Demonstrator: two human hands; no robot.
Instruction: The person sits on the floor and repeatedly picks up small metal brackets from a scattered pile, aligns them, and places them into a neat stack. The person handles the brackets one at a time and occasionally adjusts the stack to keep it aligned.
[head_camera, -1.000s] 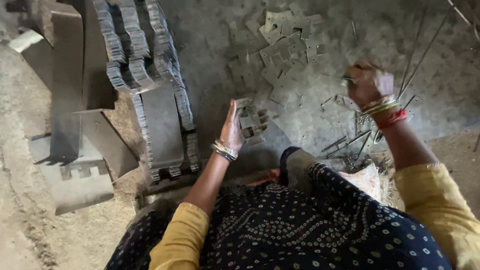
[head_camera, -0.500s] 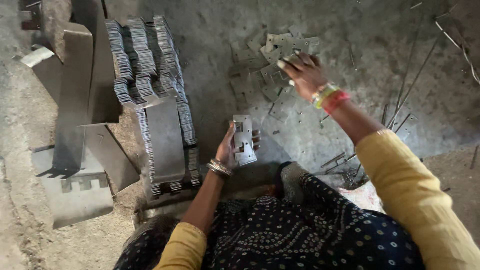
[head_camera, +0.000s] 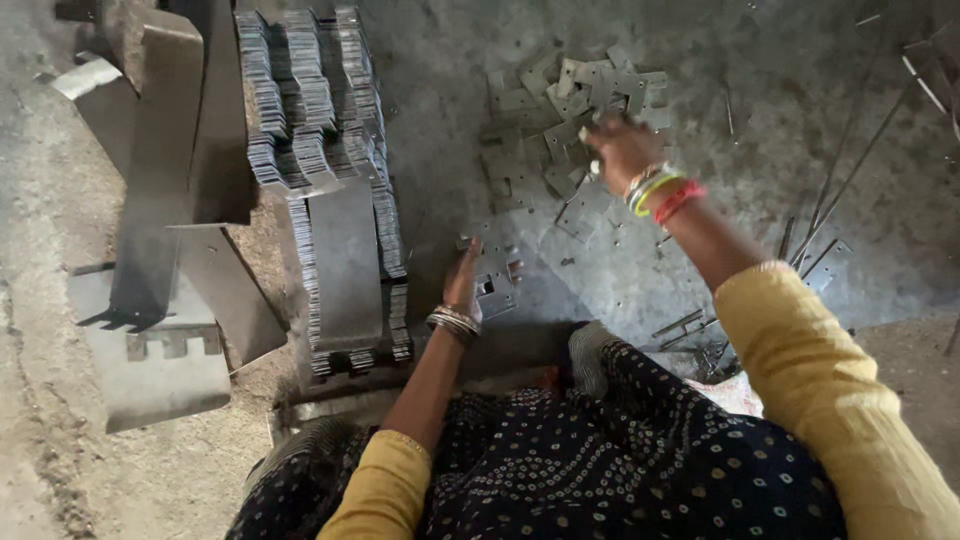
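My left hand (head_camera: 466, 283) holds a small stack of flat grey metal plates (head_camera: 495, 289) upright just above the floor, close to my knees. My right hand (head_camera: 618, 146) is stretched forward onto a loose pile of the same metal plates (head_camera: 545, 110) scattered on the grey floor; its fingers are curled down among them, and whether they grip a plate is hidden. Bangles ring both wrists. To the left of my left hand stand long rows of stacked plates (head_camera: 320, 150).
Large bent metal sheets (head_camera: 165, 200) lie at the left, one with a notched edge (head_camera: 165, 345). Thin metal rods (head_camera: 850, 180) and scraps lie on the floor at the right. My dark dotted clothing fills the lower middle.
My right hand has swung from the right side across and forward onto the loose pile. My left hand with its plates has stayed near the stacked rows, lowering slightly.
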